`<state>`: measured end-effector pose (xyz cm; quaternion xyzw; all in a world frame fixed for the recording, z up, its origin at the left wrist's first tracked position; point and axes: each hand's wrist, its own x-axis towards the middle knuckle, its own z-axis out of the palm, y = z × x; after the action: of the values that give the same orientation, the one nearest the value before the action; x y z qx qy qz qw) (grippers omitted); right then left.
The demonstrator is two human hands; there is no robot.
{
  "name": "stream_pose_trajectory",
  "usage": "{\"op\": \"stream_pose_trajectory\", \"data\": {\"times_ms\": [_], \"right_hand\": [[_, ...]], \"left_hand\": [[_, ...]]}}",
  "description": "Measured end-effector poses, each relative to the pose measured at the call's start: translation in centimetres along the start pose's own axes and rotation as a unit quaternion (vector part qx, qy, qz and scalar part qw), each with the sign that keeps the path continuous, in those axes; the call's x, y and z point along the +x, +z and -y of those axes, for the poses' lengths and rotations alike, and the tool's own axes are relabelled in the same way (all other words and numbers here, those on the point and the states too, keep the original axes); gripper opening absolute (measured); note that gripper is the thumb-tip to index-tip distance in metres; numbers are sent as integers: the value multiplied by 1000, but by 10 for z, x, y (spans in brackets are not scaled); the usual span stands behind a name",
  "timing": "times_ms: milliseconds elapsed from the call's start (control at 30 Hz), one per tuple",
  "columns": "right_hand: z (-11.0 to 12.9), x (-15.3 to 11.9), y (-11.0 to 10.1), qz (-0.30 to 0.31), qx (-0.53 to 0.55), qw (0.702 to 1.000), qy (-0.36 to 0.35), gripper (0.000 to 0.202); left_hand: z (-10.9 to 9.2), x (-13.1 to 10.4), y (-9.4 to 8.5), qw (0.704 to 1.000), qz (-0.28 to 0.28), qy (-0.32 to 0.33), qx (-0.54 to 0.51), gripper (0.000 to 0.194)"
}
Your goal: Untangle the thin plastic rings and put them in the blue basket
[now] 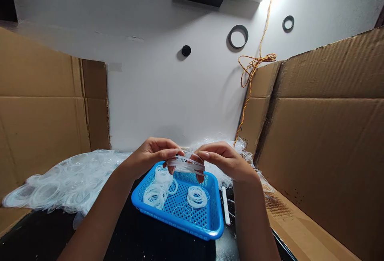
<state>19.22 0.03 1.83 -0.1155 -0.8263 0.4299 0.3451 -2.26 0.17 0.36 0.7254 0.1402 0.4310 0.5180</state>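
Between my two hands is a bundle of thin, clear-white rings point(185, 166), held above the far part of a blue plastic basket point(177, 223). My left hand point(159, 152) pinches the bundle's left side between thumb and fingers. On the right side, the thumb and fingers of my right hand point(217, 157) close round the same rings. Inside the basket, coiled piles of similar rings lie at the left point(155, 196) and at the right point(197, 197). A few single loose rings point(186, 212) rest on the perforated floor between them.
A heap of bagged clear rings point(75, 181) lies at the left. More loose rings point(243, 153) spread behind the basket to the right. A white strip point(226, 205) sits beside the basket. Cardboard panels point(42, 101) point(327, 133) flank both sides; an orange twisted cord point(253, 67) hangs down the wall.
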Motion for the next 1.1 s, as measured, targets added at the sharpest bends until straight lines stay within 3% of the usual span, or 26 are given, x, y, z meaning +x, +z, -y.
{"op": "stream_pose_trajectory", "data": {"times_ms": [167, 300, 500, 667, 967, 1100], "right_hand": [[-1, 1, 0, 28, 54, 998, 34, 24], [0, 1, 1, 34, 38, 997, 58, 15], [0, 2, 2, -8, 80, 996, 47, 19], [-1, 2, 2, -28, 74, 996, 40, 21], [-1, 2, -1, 22, 75, 994, 72, 22], [-2, 3, 1, 1, 49, 997, 66, 18]], "left_hand": [[0, 1, 1, 1000, -12, -1, -4, 14], [2, 1, 1, 1000, -12, 3, 1, 14], [1, 1, -1, 1000, 6, -14, 4, 14], [1, 0, -4, 999, 21, -19, 22, 24], [4, -1, -4, 1000, -3, 17, -13, 21], [3, 1, -3, 999, -14, 15, -40, 20]]}}
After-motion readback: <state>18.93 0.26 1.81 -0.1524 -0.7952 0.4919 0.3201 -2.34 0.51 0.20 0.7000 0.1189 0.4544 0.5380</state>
